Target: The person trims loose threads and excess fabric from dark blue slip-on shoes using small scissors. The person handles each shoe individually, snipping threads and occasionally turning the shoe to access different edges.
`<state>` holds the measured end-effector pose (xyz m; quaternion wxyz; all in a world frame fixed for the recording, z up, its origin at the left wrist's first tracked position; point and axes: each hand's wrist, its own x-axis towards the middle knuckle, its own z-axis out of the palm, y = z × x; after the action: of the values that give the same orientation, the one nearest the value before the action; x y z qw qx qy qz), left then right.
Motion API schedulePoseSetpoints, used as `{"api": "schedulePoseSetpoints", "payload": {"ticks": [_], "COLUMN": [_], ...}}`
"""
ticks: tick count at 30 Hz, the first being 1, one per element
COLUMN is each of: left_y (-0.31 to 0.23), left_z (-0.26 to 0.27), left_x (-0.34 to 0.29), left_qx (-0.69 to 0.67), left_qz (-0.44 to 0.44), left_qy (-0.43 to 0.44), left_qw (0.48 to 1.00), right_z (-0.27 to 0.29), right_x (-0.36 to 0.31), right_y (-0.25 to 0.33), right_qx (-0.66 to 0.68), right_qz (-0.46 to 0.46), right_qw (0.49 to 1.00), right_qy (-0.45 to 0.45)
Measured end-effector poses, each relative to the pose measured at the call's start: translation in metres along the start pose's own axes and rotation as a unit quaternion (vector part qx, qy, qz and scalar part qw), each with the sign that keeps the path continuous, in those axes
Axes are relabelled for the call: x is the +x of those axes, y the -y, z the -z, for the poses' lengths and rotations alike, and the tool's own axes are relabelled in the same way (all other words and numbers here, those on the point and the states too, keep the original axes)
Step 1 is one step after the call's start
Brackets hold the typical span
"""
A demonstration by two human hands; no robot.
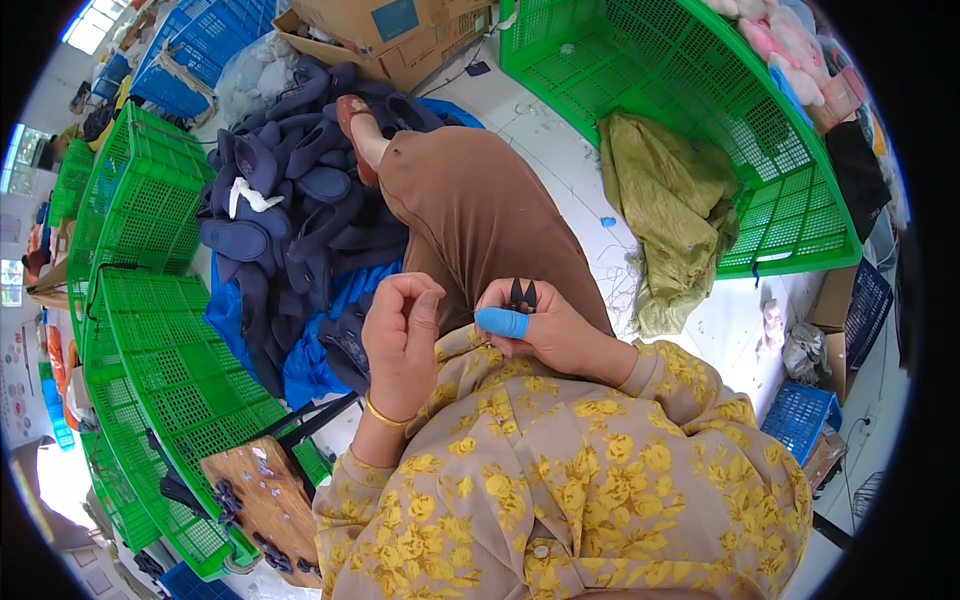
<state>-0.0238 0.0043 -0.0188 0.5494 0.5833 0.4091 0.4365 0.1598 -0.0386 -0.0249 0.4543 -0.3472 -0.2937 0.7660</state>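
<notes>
Fingers [408, 289] of the left hand [398, 345] curl close to the thumb beside the brown trousers [490, 200]; whether they pinch anything, I cannot tell. Over the trousers, the right hand [550, 325] grips black snips [517, 294], tips slightly parted, long axis pointing away from the body. Probably between cuts; the next calls for bringing work to the blades.

We had both hands up in front of our belly, pretty close but not touching. Our left hand [402, 345] was kinda upright, fingers curled in, thumb and index tips pinched together, gold bangle [386, 416] on that wrist. Our right hand [552, 328] came in sideways, fingers curled in a grip, blue-wrapped thumb [502, 322] pointing left. Both arms were bent, sleeves [690, 385] stopping short of the wrists.
</notes>
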Motion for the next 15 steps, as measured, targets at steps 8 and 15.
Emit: {"api": "schedulePoseSetpoints", "payload": {"ticks": [8, 15], "left_y": [0.003, -0.132], "left_z": [-0.007, 0.008], "left_x": [0.000, -0.015], "left_qx": [0.198, -0.299], "left_qz": [-0.071, -0.193], "left_qy": [-0.036, 0.164], "left_qw": [0.977, 0.920], "right_z": [0.009, 0.012], "right_x": [0.003, 0.003], "right_y": [-0.008, -0.004], "right_qx": [0.110, 0.184], "right_qz": [-0.022, 0.002], "right_qw": [0.993, 0.983], "right_qy": [0.028, 0.024]}}
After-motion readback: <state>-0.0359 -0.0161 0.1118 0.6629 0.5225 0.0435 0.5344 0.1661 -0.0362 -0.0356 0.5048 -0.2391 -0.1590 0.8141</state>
